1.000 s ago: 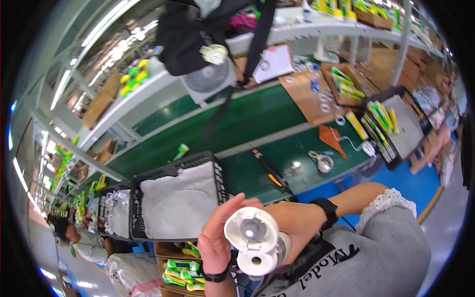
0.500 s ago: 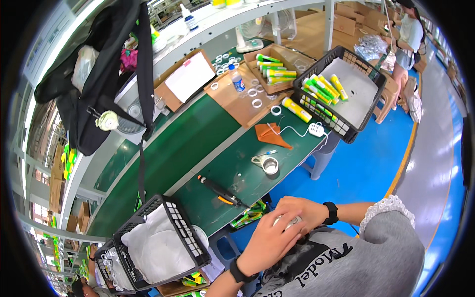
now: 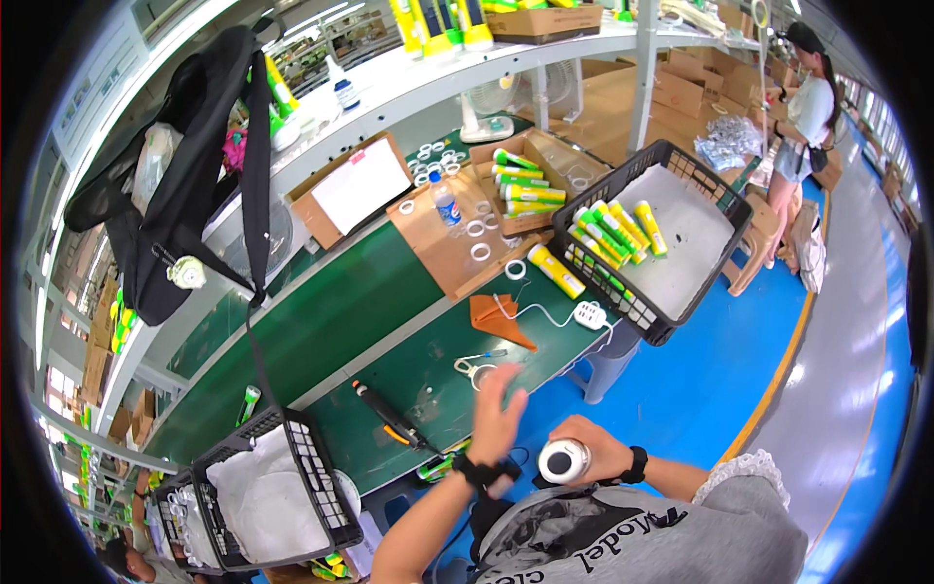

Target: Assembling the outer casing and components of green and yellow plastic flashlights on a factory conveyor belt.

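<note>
My right hand (image 3: 605, 444) is closed round a white cylindrical part (image 3: 562, 461) with a dark round centre, held in front of my shirt. Off to its left, my left hand (image 3: 496, 417) is raised at the bench edge with its fingers stretched and apart, slightly blurred. It partly covers a small round container (image 3: 484, 376) on the green bench (image 3: 341, 414). Beside that container lie a small blue-handled tool (image 3: 494, 354) and a pale ring-shaped piece. Further left rests a black and orange electric screwdriver (image 3: 389, 414).
A black crate (image 3: 671, 331) holds yellow-green tubes at the right; a lined black crate (image 3: 326, 506) stands at lower left. An orange cloth (image 3: 501, 319), a white power strip (image 3: 590, 314) and a bottle (image 3: 446, 202) lie further back. A black bag (image 3: 195, 165) hangs left. A person (image 3: 806, 112) stands far right.
My hands, earlier together round the part, have separated. The left has moved up toward the small container; the right keeps the white part. The whole view has shifted.
</note>
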Demonstrator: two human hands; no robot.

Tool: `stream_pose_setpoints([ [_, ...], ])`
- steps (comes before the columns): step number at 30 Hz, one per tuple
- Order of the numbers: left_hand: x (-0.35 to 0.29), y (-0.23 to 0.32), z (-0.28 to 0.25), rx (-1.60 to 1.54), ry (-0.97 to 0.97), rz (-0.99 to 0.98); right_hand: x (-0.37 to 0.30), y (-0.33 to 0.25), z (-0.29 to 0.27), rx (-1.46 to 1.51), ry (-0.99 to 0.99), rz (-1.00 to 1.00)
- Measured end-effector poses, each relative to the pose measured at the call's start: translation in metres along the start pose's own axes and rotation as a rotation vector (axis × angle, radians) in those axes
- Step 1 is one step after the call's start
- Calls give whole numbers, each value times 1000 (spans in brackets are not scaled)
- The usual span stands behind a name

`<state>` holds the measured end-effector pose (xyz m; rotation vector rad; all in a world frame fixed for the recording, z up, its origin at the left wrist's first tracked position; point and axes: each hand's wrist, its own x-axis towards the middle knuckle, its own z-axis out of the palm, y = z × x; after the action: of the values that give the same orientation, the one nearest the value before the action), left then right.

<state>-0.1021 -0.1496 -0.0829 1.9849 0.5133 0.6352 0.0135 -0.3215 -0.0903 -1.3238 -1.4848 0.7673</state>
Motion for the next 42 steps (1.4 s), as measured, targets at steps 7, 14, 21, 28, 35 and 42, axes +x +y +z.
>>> stream_pose_setpoints([
  [7, 30, -143, 20, 1176, -430, -165, -52, 7, -25, -103, 165, 147],
  [14, 54, -182, 44, 1240, -583, -308, -63, 8, -37, -87, 277, 231],
  [21, 51, -188, 31, 1457, -521, -180, -36, 13, -41, -40, 264, 206],
  [28, 76, 3, 21, 147, -46, -266, 4, 17, -30, -95, 141, 201],
  [35, 43, 73, -4, -237, -264, -152, 43, 28, -18, 226, 98, 194],
  [42, -3, 47, -7, -417, -95, -29, 64, 6, -16, 383, 8, 193],
])
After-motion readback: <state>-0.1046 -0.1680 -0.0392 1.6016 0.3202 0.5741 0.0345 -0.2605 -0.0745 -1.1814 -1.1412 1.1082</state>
